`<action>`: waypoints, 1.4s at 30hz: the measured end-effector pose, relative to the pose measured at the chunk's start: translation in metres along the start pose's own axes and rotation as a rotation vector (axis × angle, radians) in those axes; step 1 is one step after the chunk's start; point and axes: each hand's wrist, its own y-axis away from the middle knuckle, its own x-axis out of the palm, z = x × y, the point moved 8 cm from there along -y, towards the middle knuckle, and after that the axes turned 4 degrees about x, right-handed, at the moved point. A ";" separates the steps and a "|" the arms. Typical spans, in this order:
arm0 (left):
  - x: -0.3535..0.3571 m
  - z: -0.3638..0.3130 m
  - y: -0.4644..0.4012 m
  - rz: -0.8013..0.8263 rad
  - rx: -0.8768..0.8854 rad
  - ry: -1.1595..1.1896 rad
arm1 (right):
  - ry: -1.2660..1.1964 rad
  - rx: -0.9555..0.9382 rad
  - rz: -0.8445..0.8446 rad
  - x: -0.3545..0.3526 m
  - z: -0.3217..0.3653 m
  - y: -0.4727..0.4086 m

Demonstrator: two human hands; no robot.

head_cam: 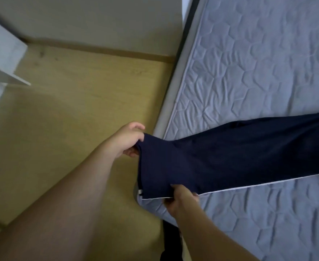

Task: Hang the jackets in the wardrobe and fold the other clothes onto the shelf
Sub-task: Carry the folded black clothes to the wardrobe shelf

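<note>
A dark navy garment (230, 153) with a thin white stripe along its lower edge stretches from the mattress corner off to the right edge of the view. My left hand (128, 140) grips its upper corner, just off the side of the bed. My right hand (181, 200) pinches its lower corner near the white stripe. The end of the cloth is held taut between both hands, slightly above the mattress corner. Its far end runs out of view.
A grey-blue quilted mattress (258, 72) fills the right side. Wooden floor (70, 110) lies to the left, with a white furniture panel (2, 59) at the far left and a wall behind. Something dark (170, 242) lies on the floor by the bed's near corner.
</note>
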 end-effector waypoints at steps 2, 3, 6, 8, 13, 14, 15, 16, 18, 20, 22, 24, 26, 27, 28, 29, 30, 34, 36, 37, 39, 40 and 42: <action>0.033 -0.046 0.006 0.087 0.066 0.017 | -0.053 -0.087 -0.025 -0.020 0.049 0.015; 0.051 -0.070 0.008 0.107 0.100 0.036 | -0.053 -0.055 0.038 -0.025 0.069 0.024; 0.120 -0.142 0.014 0.147 0.156 0.146 | -0.034 0.048 0.191 -0.053 0.128 0.044; 0.177 -0.187 0.017 0.228 0.183 0.185 | 0.027 -0.001 0.232 -0.083 0.176 0.048; 0.305 -0.289 0.023 0.303 0.490 -0.206 | 0.435 -0.341 0.272 -0.157 0.286 0.064; 0.329 -0.307 0.025 0.308 0.549 -0.249 | 0.506 -0.430 0.260 -0.172 0.306 0.071; 0.351 -0.324 0.026 0.304 0.599 -0.286 | 0.537 -0.523 0.256 -0.185 0.326 0.077; 0.374 -0.340 0.026 0.290 0.643 -0.343 | 0.518 -0.604 0.258 -0.198 0.346 0.084; 0.418 -0.372 0.024 0.195 0.721 -0.578 | 0.390 -0.769 0.239 -0.222 0.390 0.098; 0.459 -0.401 0.023 0.136 0.758 -0.691 | 0.298 -0.919 0.077 -0.252 0.436 0.106; 0.500 -0.426 0.017 0.212 0.756 -0.571 | 0.247 -0.992 -0.096 -0.277 0.477 0.109; 0.536 -0.440 0.005 0.289 0.714 -0.430 | 0.203 -0.992 -0.206 -0.297 0.516 0.102; 0.564 -0.443 -0.014 0.287 0.676 -0.450 | 0.256 -0.932 -0.273 -0.310 0.551 0.084; 0.574 -0.439 -0.026 0.255 0.655 -0.509 | 0.293 -0.888 -0.281 -0.313 0.565 0.073; 0.580 -0.432 -0.038 0.201 0.631 -0.583 | 0.313 -0.842 -0.283 -0.316 0.575 0.063; 0.582 -0.420 -0.050 0.144 0.598 -0.649 | 0.295 -0.806 -0.283 -0.318 0.582 0.053; 0.579 -0.405 -0.062 0.100 0.551 -0.679 | 0.254 -0.791 -0.277 -0.319 0.585 0.045; 0.530 -0.316 -0.091 0.040 0.335 -0.637 | 0.056 -0.872 -0.246 -0.309 0.556 0.033; 0.486 -0.264 -0.095 0.027 0.219 -0.650 | -0.047 -0.808 -0.175 -0.297 0.516 0.022; 0.465 -0.241 -0.095 0.030 0.164 -0.676 | -0.089 -0.743 -0.134 -0.289 0.495 0.015; 0.430 -0.206 -0.095 0.053 0.107 -0.765 | -0.124 -0.614 -0.068 -0.272 0.454 0.000; 0.417 -0.196 -0.096 0.062 0.115 -0.815 | -0.113 -0.555 -0.034 -0.263 0.435 -0.009; 0.399 -0.187 -0.101 0.055 0.168 -0.870 | -0.046 -0.461 0.061 -0.242 0.401 -0.023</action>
